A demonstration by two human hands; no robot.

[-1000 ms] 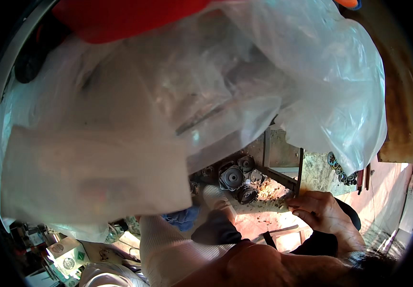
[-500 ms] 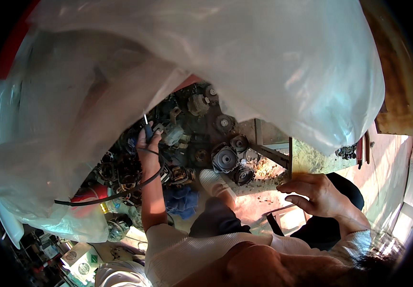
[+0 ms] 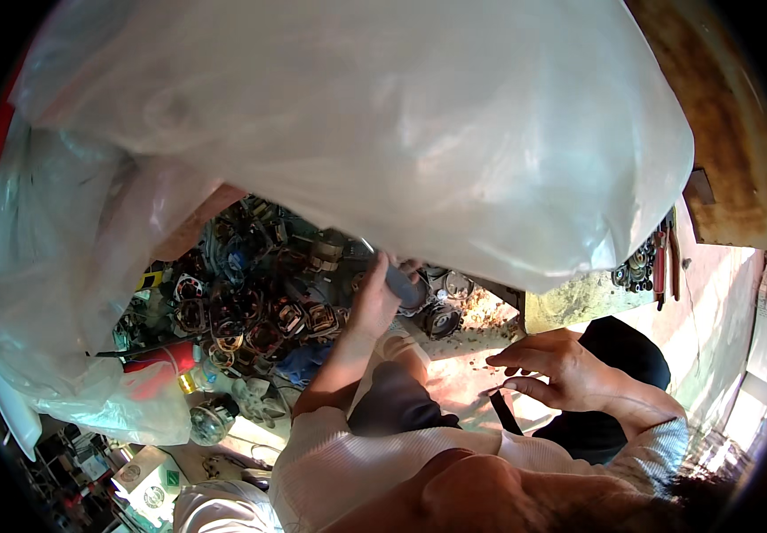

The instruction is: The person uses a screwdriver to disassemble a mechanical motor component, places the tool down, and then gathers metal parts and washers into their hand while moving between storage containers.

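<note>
My left hand is closed around the dark grip of a screwdriver, whose thin metal shaft points up and to the left. It hovers over used motor parts, partly under the lower edge of a large translucent plastic sheet. Dusty round motor housings lie beside that hand. My right hand hangs in the air at the right, thumb and fingers apart, with nothing in it. Below its fingers is a black bar.
Copper-wound coils crowd the floor at left. Near them lie a blue cloth, a red object and a white box. A dirty work surface stands right, with red-handled tools behind it.
My left hand has swung right and a little down with the screwdriver. The plastic sheet has shifted, showing more coils at left. The black cord no longer crosses my left arm. My right hand moved slightly left.
</note>
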